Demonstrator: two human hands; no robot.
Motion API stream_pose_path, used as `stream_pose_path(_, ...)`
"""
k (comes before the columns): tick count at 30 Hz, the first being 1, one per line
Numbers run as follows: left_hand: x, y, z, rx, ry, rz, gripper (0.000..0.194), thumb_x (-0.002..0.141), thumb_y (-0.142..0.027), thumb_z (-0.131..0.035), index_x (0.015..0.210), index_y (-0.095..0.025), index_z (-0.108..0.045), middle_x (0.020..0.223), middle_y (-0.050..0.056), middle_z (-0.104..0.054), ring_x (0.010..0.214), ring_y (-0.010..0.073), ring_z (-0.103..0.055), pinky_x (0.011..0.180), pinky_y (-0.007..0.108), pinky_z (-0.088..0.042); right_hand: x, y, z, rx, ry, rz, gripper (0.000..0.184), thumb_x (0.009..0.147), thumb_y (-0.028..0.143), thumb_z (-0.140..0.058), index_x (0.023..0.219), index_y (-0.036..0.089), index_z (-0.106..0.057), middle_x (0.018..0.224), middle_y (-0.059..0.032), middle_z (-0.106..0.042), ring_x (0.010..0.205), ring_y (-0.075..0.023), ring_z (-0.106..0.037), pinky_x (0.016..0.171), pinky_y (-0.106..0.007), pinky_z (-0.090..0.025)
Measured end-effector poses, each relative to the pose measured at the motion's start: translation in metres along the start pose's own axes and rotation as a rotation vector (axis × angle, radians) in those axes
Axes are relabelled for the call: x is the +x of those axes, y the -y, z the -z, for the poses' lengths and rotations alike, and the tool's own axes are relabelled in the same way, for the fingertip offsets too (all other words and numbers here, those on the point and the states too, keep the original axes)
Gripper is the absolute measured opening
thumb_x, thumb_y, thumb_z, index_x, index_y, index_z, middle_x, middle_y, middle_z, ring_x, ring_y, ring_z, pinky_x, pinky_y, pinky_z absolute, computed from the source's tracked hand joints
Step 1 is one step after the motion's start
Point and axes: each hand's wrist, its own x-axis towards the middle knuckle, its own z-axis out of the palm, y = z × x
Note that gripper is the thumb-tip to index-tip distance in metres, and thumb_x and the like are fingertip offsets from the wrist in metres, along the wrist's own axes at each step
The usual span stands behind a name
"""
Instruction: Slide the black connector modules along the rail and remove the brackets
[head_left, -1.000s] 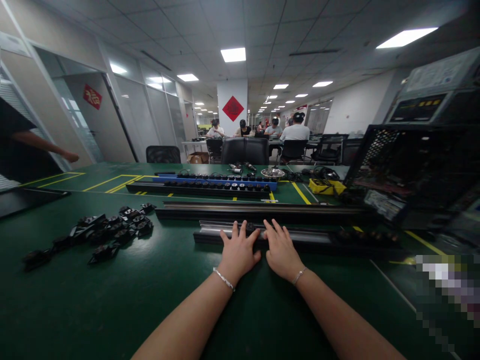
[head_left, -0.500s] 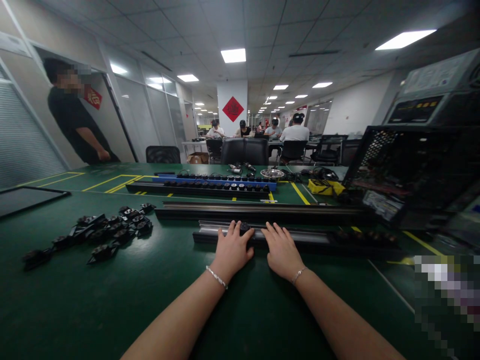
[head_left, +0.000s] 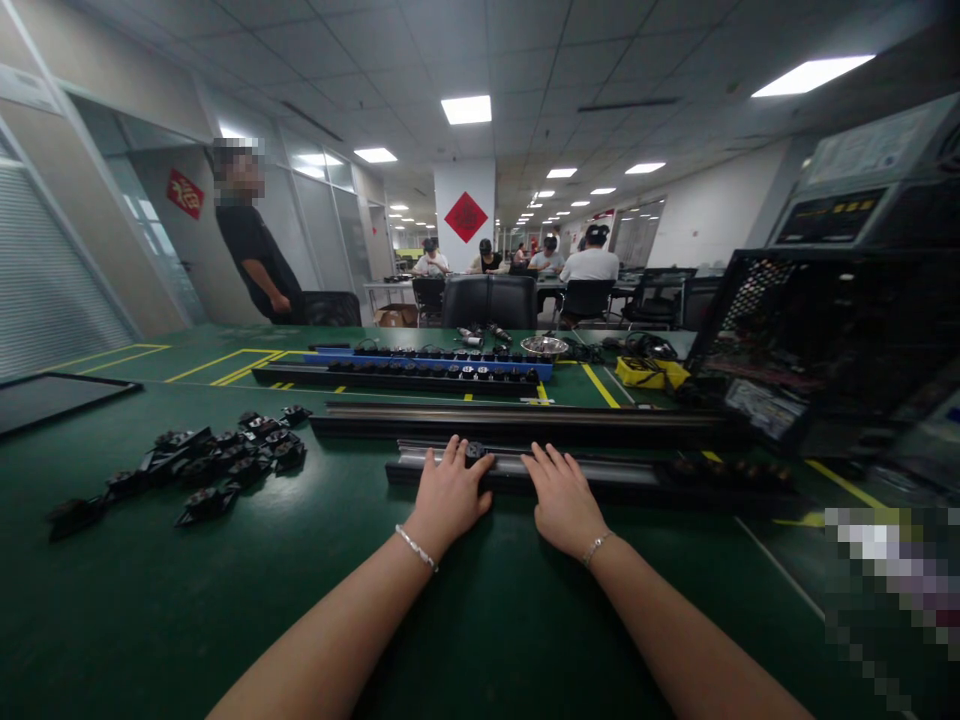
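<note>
At the left edge of the green table [head_left: 225, 600], a flat black tray [head_left: 64, 398] with a low rim, too dark inside to tell what is in it. Next, a loose heap of black parts [head_left: 225, 465], some piled on others, some apart. Behind the far side of the table, a person in a black shirt [head_left: 259, 255], standing.

Past the far edge, on the floor, an open brown box [head_left: 397, 316], with the inside too small to tell. Across the far part of the table, a blue rail [head_left: 546, 371] and a black rail [head_left: 337, 380], both with lots of little parts in a row. Nearer, a long black rail [head_left: 450, 425].

In the middle, on the near rail [head_left: 622, 472], the left hand [head_left: 451, 495], with a small black part [head_left: 476, 452] pinched between thumb and first finger. Part sitting in the channel, toward the left end. Just to the right, the right hand [head_left: 562, 498], open and flat, with fingertips on the same rail.

Farther back, a shiny round dish [head_left: 545, 346], with small bits hard to make out. Then a yellow box [head_left: 652, 374], with black cords [head_left: 651, 345] on top. In the right end of the near rail, a row of dark parts [head_left: 735, 472]. At the far right, a big black case [head_left: 862, 340], open, with a dark inside.
</note>
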Motion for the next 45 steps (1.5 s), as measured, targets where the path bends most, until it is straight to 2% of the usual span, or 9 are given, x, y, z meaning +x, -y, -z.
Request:
stream_pose_path(9,-0.006,0.021,0.001,0.017,0.023,0.046,0.054,0.079,-0.047,-0.049,0.131,-0.034,-0.042,0.138,0.01,-0.044,0.134,0.0292,-0.027,0.102,0.053,-0.027,0.0,0.0,0.001,0.013,0.024,-0.009,0.066,0.069,0.011,-0.044,0.135,0.014,-0.039,0.146,-0.0103,-0.03,0.135,-0.0259,-0.022,0.109,-0.044,-0.014)
stream_pose_path(15,-0.009,0.03,0.0,0.012,0.051,0.08,0.053,0.079,-0.047,-0.049,0.131,-0.036,-0.041,0.14,0.007,-0.043,0.135,0.0285,-0.025,0.104,0.053,-0.024,0.0,-0.001,-0.001,0.013,0.022,-0.008,0.066,0.07,0.012,-0.044,0.135,0.014,-0.038,0.146,-0.01,-0.03,0.135,-0.0256,-0.021,0.109,-0.043,-0.013)
stream_pose_path(26,-0.016,0.056,0.002,0.0,0.097,0.138,0.053,0.08,-0.046,-0.047,0.132,-0.037,-0.039,0.142,0.007,-0.039,0.134,0.0287,-0.026,0.101,0.051,-0.031,0.0,-0.002,0.0,0.016,0.016,0.004,0.065,0.07,0.011,-0.043,0.135,0.013,-0.039,0.146,-0.01,-0.031,0.135,-0.0255,-0.022,0.109,-0.042,-0.015)
stream_pose_path(31,-0.017,0.06,0.006,-0.008,0.144,0.177,0.054,0.08,-0.045,-0.048,0.132,-0.038,-0.039,0.144,0.004,-0.037,0.135,0.0288,-0.024,0.102,0.05,-0.03,0.001,-0.002,-0.001,0.014,0.012,0.008,0.066,0.07,0.011,-0.043,0.135,0.014,-0.039,0.146,-0.0102,-0.031,0.135,-0.0256,-0.022,0.109,-0.042,-0.015)
stream_pose_path(37,-0.019,0.064,0.004,-0.01,0.131,0.196,0.053,0.08,-0.047,-0.047,0.132,-0.038,-0.039,0.144,0.003,-0.037,0.134,0.0311,-0.025,0.1,0.048,-0.033,0.0,-0.003,0.0,0.024,0.023,0.001,0.066,0.07,0.011,-0.043,0.136,0.014,-0.038,0.146,-0.0103,-0.03,0.135,-0.0251,-0.021,0.109,-0.042,-0.015)
stream_pose_path(41,-0.022,0.071,0.002,-0.02,0.12,0.219,0.053,0.081,-0.051,-0.044,0.132,-0.038,-0.041,0.144,0.004,-0.037,0.134,0.031,-0.026,0.1,0.046,-0.034,0.0,-0.002,0.0,0.026,0.016,0.001,0.066,0.069,0.012,-0.044,0.135,0.013,-0.039,0.146,-0.0105,-0.031,0.135,-0.0255,-0.022,0.109,-0.041,-0.015)
stream_pose_path(45,-0.024,0.08,0.001,-0.042,0.113,0.241,0.055,0.082,-0.061,-0.033,0.131,-0.037,-0.042,0.143,0.004,-0.038,0.134,0.0303,-0.025,0.1,0.046,-0.033,0.0,-0.001,0.001,0.023,0.016,-0.004,0.066,0.069,0.013,-0.045,0.135,0.013,-0.04,0.146,-0.0104,-0.031,0.135,-0.0255,-0.022,0.109,-0.041,-0.015)
